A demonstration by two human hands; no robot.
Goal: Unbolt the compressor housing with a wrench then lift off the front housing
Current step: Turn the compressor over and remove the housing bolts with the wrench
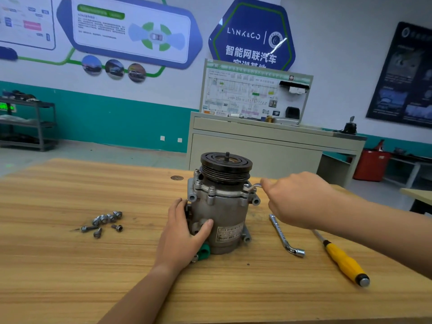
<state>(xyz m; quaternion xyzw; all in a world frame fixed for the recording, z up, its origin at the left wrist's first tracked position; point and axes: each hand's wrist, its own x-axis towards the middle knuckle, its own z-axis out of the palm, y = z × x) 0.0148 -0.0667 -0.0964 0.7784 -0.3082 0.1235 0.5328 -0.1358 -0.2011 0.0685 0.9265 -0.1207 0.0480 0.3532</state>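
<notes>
As left hand (183,230) cups the compressor (225,206), right hand (298,202) grips the wrench (253,186).

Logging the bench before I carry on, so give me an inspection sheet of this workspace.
Surface: wooden table, light grain.
Job's things: compressor upright, pulley on top; thin wrench at its top-right edge; loose bolts lie left.
Clutter: L-shaped socket wrench and yellow-handled screwdriver lie right.
Grippers: left hand holds the compressor; right hand grips the thin wrench.
Cables: nothing seen.
Surroundings: grey cabinet with diagram board, metal shelf, red bin.
</notes>
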